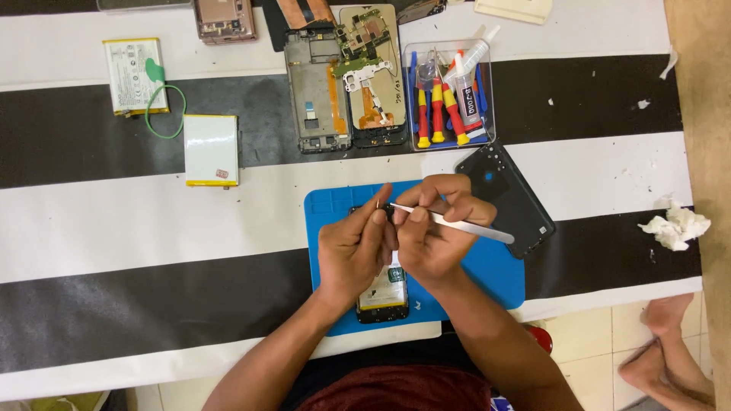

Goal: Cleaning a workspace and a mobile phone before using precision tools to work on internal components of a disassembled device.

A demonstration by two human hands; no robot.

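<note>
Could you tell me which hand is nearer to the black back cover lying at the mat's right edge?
Right hand, just left of the back cover; the left hand lies farther left.

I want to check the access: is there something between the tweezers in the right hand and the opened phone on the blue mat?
Nothing visible does. The right hand holds the tweezers, whose tip reaches the top of the opened phone on the blue mat. The left hand steadies the phone beside the tip, not across it.
</note>
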